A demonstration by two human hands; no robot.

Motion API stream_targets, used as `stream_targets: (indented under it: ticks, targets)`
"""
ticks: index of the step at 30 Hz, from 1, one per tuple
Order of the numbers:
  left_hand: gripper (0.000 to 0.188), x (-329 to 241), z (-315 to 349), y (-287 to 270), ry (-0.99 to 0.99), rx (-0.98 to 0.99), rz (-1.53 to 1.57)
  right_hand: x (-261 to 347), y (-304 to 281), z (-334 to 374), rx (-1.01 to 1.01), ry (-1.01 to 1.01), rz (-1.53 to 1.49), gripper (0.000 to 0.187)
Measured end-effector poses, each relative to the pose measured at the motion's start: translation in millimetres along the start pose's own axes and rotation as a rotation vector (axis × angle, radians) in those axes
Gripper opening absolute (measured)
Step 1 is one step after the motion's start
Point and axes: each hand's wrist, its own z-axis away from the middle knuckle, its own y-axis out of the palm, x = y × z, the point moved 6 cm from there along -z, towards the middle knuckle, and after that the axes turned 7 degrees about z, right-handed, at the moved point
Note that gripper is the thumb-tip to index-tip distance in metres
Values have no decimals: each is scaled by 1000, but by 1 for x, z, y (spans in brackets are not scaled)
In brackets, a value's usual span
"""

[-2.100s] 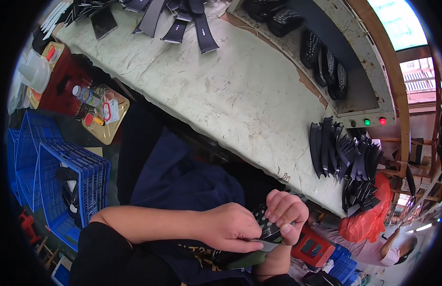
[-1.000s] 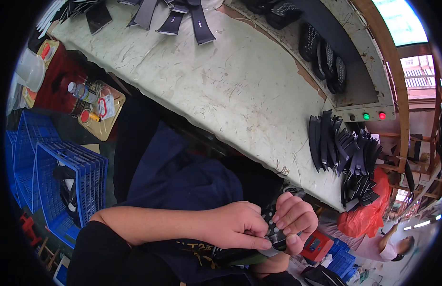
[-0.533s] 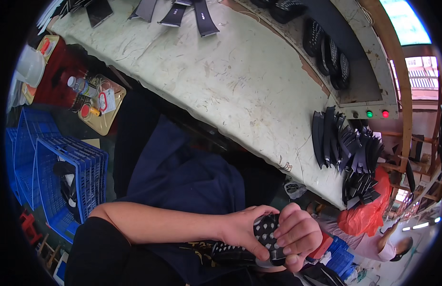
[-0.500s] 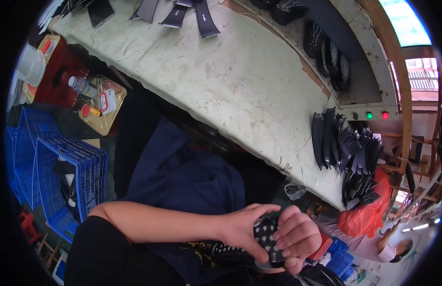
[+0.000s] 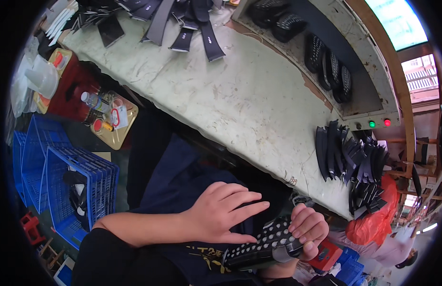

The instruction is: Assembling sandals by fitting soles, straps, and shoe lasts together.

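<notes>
A black shoe (image 5: 268,240) with rows of pale round dots lies tilted over my lap, one end toward my right. Around that right end my right hand (image 5: 308,229) is closed, thumb low and fingers curled over the top. My left hand (image 5: 226,209) hovers over the shoe's left part, its fingers spread. Its thumb tip comes close to the dotted surface; whether it touches I cannot tell. The shoe's underside is mostly hidden.
A worn pale worktable (image 5: 221,105) runs diagonally ahead, with black strips (image 5: 345,152) piled at its right end and dark flat pieces (image 5: 183,28) at the far left. Similar dotted shoes (image 5: 326,62) sit in a curved recess. Blue crates (image 5: 83,186) stand at left; a red bag (image 5: 373,209) hangs right.
My left hand has let go of the shoe and opened, lifting up and left. More of the dotted shoe now shows; my right hand still grips it. The whole view has shifted slightly.
</notes>
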Motion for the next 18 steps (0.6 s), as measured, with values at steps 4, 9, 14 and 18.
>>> stream_targets:
  ticks: [4, 9, 14, 18]
  targets:
    - [54, 1, 6, -2, -15, -47, 73, -6, -1, -6, 62, 25, 16, 26]
    - [34, 7, 17, 1, 170, -29, 147, -4, 0, -7, 43, 37, 31, 25]
    - [10, 8, 14, 9, 61, -74, 299, -5, -1, -5, -44, 42, 11, 18]
    - [4, 7, 6, 4, -76, -114, 420, -8, -1, -6, -51, 68, 28, 19]
